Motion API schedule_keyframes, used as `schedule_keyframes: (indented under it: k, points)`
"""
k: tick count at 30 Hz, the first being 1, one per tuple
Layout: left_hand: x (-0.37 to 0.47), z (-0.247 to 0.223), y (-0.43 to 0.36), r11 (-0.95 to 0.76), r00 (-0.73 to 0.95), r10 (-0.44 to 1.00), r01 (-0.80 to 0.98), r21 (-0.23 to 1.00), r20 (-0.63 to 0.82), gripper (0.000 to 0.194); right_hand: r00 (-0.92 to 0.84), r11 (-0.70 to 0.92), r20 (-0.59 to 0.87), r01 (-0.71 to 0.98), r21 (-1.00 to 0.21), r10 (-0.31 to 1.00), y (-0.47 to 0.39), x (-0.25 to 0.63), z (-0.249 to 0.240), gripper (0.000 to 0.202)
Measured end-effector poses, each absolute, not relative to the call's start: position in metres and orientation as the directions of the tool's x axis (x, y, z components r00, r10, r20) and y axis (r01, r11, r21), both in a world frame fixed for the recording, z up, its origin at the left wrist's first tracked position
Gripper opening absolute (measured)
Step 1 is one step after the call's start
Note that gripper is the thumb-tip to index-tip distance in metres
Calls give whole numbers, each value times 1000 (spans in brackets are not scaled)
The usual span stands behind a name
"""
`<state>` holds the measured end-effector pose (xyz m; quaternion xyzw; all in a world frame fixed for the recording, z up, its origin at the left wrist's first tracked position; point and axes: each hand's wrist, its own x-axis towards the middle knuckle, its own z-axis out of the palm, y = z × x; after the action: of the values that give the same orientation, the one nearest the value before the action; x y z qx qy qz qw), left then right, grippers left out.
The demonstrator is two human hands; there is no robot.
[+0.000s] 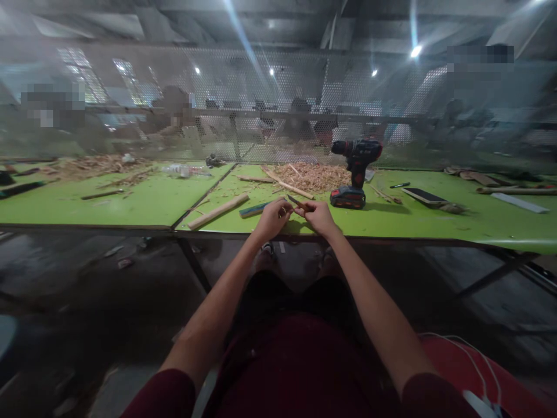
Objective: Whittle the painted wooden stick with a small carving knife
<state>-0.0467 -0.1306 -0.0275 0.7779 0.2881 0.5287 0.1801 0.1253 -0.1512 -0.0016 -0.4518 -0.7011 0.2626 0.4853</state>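
Note:
Near the front edge of the green table, my two hands are close together over the tabletop. My right hand is closed around a knife with a brownish body, its thin tip pointing up and to the left. My left hand is closed in a pinch, its fingertips nearly meeting those of the right. What it holds is too small to make out. Just left of it lies a blue-green strip, and farther left a pale wooden stick.
A cordless drill stands upright on its battery to the right. Behind my hands are a heap of wood shavings and a thin stick. A phone lies farther right, a plastic bottle back left. A perforated screen borders the back.

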Motion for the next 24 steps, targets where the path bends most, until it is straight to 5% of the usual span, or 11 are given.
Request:
schedule_keyframes:
  k: [24]
  points:
    - [-58, -19, -137, -691, 405, 692, 134, 710, 598, 13, -156, 454, 426, 316, -833, 891, -156, 128, 0, 31]
